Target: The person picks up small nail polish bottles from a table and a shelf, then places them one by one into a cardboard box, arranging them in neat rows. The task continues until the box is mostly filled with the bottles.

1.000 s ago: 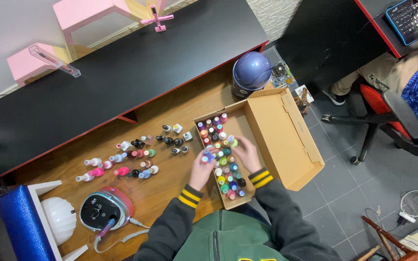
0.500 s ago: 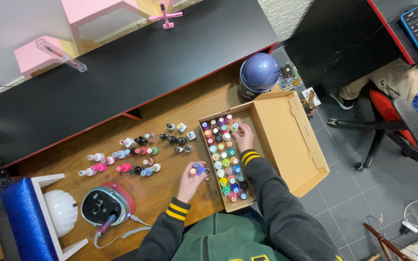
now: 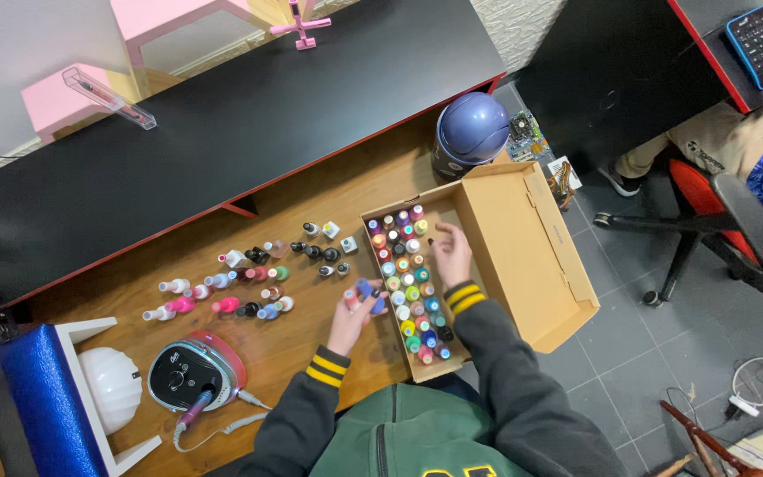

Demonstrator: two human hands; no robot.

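My left hand (image 3: 352,316) holds a small blue-capped polish bottle (image 3: 368,292) over the wooden desk, just left of the cardboard box (image 3: 523,256). My right hand (image 3: 450,252) rests inside that box, fingers spread over the rows of several coloured polish bottles (image 3: 406,287) standing in its left half. Whether it grips one I cannot tell. More loose bottles (image 3: 253,278) lie and stand in a cluster on the desk to the left.
A blue dome-shaped device (image 3: 472,132) sits behind the box. A nail drill unit (image 3: 194,373) and a white lamp (image 3: 115,382) lie front left. A black shelf (image 3: 222,132) spans the back. Another person sits on a red chair (image 3: 726,221) at right.
My left hand drew a blue-capped bottle out of the box and carried it left over the desk. My right hand stayed in the box, shifting slightly.
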